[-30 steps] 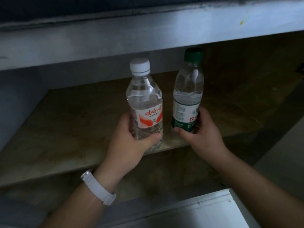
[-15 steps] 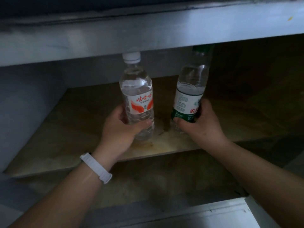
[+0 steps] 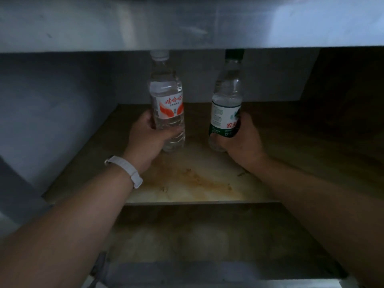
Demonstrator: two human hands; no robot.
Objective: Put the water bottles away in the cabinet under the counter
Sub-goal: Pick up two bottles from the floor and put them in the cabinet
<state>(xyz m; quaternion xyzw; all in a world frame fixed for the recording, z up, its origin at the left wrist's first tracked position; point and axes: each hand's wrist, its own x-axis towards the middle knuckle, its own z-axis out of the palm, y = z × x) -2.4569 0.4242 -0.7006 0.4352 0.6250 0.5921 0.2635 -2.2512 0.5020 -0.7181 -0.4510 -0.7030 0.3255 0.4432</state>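
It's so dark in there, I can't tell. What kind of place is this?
Probably a cabinet under a counter: a grey counter edge runs overhead, a stained wooden shelf lies below, and the left hand holds a white-capped bottle, the right hand a green-capped bottle, inside.

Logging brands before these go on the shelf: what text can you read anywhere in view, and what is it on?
"娃哈哈", red, on the white-capped bottle in the left hand.
"农", red, on the green-capped bottle; what follows is hidden by the right hand.
Small print on both labels: too small to read.
Nothing else legible.
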